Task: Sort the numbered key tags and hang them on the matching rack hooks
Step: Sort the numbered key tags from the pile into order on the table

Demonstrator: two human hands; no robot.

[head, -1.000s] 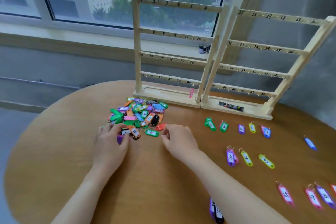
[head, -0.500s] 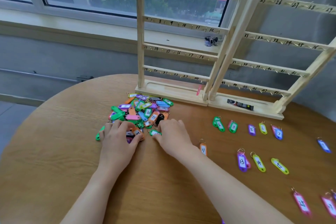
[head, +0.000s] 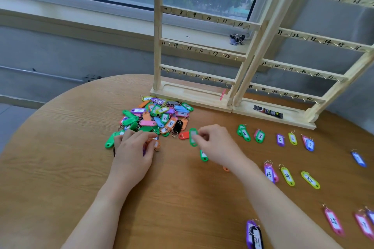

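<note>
A heap of coloured key tags (head: 156,115) lies on the round wooden table (head: 60,168) in front of two wooden racks with numbered hooks, the left rack (head: 202,20) and the right rack (head: 315,66). My right hand (head: 217,145) pinches a green tag (head: 193,137) at the heap's near right edge; another green tag (head: 203,155) lies partly under it. My left hand (head: 131,151) rests with curled fingers on an orange tag (head: 155,144) at the heap's near edge. Sorted tags lie in rows to the right, among them 2 (head: 244,134), 3 (head: 260,136), 13 (head: 269,173) and 14 (head: 287,176).
A black packet (head: 267,111) lies in the right rack's base tray. A pink stick (head: 222,95) leans in the left rack's base. More tags sit near the front right edge, a purple one marked 31 (head: 254,235) and pink ones (head: 334,221). A window sill runs behind.
My right hand has moved right from the heap's edge and lifted a green tag between its fingers. My left hand stays on the tags at the heap's near side. The view has moved closer.
</note>
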